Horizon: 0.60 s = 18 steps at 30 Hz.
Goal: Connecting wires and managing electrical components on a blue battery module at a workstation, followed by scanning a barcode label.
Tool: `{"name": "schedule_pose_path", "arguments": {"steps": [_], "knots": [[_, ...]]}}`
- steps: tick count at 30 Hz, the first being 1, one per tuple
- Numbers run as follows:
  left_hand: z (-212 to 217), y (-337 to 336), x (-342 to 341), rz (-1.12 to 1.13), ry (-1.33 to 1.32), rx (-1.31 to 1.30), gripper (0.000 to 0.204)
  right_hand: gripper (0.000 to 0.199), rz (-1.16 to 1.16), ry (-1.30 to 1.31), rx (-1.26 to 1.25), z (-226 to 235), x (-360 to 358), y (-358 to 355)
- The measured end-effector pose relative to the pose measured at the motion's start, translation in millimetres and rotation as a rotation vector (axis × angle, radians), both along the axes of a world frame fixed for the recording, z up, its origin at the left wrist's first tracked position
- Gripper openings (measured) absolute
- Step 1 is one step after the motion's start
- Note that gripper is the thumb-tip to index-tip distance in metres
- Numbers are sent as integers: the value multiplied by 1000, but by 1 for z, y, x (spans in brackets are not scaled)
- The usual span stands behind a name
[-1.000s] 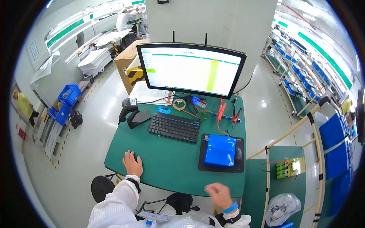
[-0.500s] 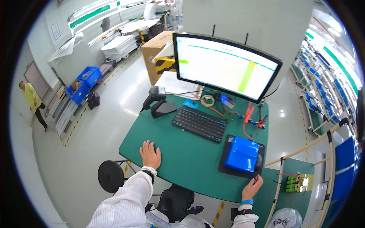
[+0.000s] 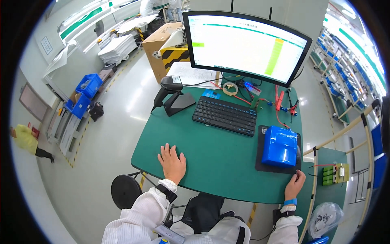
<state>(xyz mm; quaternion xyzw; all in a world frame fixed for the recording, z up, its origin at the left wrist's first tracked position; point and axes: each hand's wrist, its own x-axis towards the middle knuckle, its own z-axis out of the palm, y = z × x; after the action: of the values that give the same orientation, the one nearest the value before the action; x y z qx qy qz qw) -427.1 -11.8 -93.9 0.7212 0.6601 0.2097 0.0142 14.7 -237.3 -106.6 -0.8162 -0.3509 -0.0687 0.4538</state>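
My left hand point(image 3: 172, 164) lies flat on the green tabletop point(image 3: 203, 162), fingers stretched and apart, nothing held. At the table's right front edge rests my right hand point(image 3: 295, 187). Its fingers are curled together, and no object shows in them. Just beyond it is a black mouse pad point(image 3: 262, 163) carrying a shiny blue-wrapped block point(image 3: 279, 146). A black mouse point(image 3: 299, 153) is partly hidden behind the block's right side. A black keyboard point(image 3: 224, 116) sits in the middle, apart from both hands.
A lit monitor point(image 3: 248, 44) stands at the back. A barcode scanner point(image 3: 165, 89) rests on its stand at left, near a roll of tape point(image 3: 230, 88) and red clip leads point(image 3: 279, 100). Green battery cells point(image 3: 330, 175) lie on a side shelf. A round stool point(image 3: 126, 191) is front left.
The whole view has shifted, with the table appearing larger. My left hand's fingers look more spread; my right hand stays by the pad's corner. A person in yellow at far left has moved.
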Motion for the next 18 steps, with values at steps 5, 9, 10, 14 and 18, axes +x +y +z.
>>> {"name": "schedule_pose_path", "arguments": {"steps": [5, 9, 10, 14, 18], "knots": [[-7, 0, 0, -79, 61, -22, 53, 19, -55, -73, -57, -6, 8, -2], [-10, 9, -22, -212, 51, 4, 57, 18, -77, -143, -48, -5, 7, 6], [-9, 10, -27, -259, 45, 6, 57, 18, -71, -140, -57, -4, 4, 7], [-2, 10, -26, -269, 61, 38, 58, 18, -82, -113, -47, -2, 2, 4], [15, 31, -37, -339, 133, 28, 56, 17, -70, -93, -36, 1, 0, 4]]}}
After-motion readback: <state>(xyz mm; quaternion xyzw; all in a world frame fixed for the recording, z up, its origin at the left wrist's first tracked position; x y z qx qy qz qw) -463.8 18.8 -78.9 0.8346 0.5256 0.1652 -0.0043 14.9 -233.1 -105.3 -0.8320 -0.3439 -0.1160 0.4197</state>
